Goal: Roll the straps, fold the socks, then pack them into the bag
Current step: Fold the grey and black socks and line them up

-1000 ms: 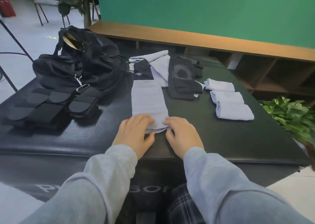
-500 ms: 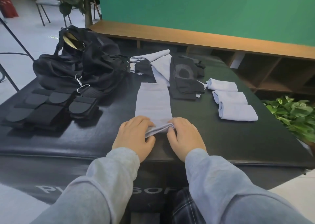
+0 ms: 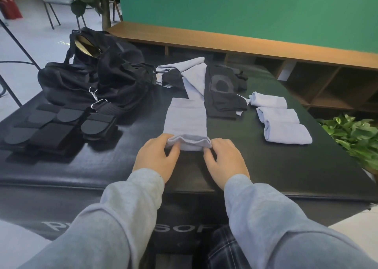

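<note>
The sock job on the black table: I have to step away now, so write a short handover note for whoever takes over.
Left hand and right hand each pinch the near end of the flat grey sock, which is turned over into a first roll.
Three folded socks lie in a row on the right.
Unfolded grey and black pieces are heaped at the far middle.
The black bag sits far left with its top open; black straps lie in front of it.
Done: three socks.
Left: finish this sock, fold the rest, see to the straps, pack everything.
</note>
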Demonstrator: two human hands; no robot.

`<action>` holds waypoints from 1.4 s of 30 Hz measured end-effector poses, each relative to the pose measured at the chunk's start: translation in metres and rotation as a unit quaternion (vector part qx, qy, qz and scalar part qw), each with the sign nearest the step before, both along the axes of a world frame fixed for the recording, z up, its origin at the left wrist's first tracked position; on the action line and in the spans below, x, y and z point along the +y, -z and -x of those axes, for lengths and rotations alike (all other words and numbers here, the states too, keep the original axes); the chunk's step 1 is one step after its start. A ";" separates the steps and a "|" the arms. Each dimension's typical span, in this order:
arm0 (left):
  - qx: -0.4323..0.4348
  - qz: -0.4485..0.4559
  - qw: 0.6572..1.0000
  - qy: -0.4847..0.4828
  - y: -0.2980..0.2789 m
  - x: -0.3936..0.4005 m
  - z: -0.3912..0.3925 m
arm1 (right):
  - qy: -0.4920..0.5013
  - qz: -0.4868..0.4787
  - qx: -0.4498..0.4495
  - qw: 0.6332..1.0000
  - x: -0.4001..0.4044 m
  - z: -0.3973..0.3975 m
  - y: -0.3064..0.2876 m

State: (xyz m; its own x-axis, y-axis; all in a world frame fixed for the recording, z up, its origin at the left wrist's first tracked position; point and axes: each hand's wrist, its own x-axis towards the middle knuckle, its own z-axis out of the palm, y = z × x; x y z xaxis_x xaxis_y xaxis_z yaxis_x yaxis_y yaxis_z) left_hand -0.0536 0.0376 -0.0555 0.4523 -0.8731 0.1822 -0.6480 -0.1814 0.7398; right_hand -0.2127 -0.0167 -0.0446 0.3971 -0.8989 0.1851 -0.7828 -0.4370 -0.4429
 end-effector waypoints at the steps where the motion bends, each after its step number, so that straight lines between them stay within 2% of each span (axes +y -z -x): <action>1: 0.004 -0.007 1.000 -0.009 -0.001 -0.002 -0.001 | 0.005 -0.001 0.000 1.000 0.000 0.000 0.000; 10: -0.053 -0.071 0.995 -0.038 -0.007 -0.027 -0.011 | 0.067 -0.039 -0.034 0.996 -0.014 -0.002 0.002; 15: -0.090 -0.052 0.994 -0.040 -0.010 -0.025 -0.007 | 0.067 -0.040 -0.024 0.997 -0.018 -0.005 -0.001; 26: -0.071 -0.072 0.993 -0.064 -0.012 -0.024 -0.004 | 0.082 -0.042 0.009 0.996 -0.018 -0.006 0.001; 32: -0.059 -0.044 0.994 -0.082 -0.010 -0.026 -0.004 | 0.106 -0.058 -0.004 0.993 -0.019 -0.009 0.003; 35: -0.095 -0.036 0.991 -0.083 -0.006 -0.027 -0.005 | 0.115 -0.061 -0.033 0.991 -0.019 -0.009 0.003; 39: -0.133 -0.014 0.990 -0.032 0.000 -0.027 -0.008 | 0.091 -0.039 -0.049 0.994 -0.016 -0.007 0.003; 42: -0.131 -0.016 0.991 -0.027 0.000 -0.028 -0.008 | 0.052 -0.018 -0.057 0.997 -0.013 -0.006 0.002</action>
